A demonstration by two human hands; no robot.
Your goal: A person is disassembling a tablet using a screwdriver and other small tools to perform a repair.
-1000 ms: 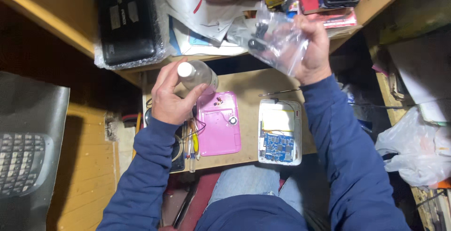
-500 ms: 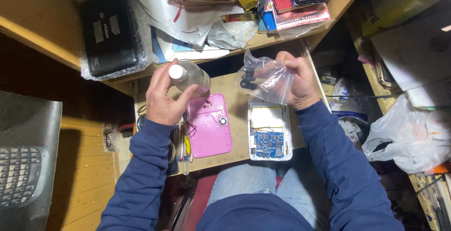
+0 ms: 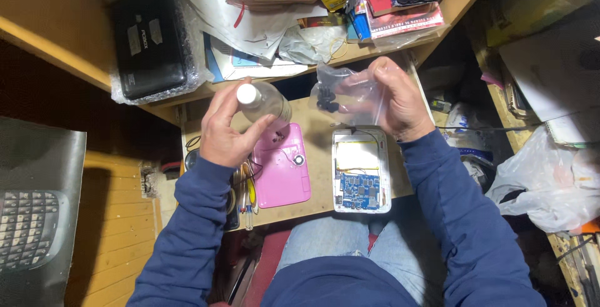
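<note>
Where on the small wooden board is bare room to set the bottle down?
A bare strip runs between the pink cover and the opened white device, widening toward the board's far edge under the plastic bag. The board's left edge is crowded with pens. The shelf above is packed.

Before us on the small wooden board (image 3: 315, 135) we see a flat pink plastic device cover (image 3: 281, 173) beside an opened white tablet shell with a blue circuit board (image 3: 361, 179); pens and cables (image 3: 247, 191) lie at the cover's left edge. On the wooden shelf (image 3: 50, 16) above we find a black box in bubble wrap (image 3: 150, 41), loose white papers (image 3: 250, 32) and stacked red books (image 3: 400, 13); a crumpled white plastic bag (image 3: 544, 185) sits far right, a grey keypad (image 3: 28, 232) far left.
</note>
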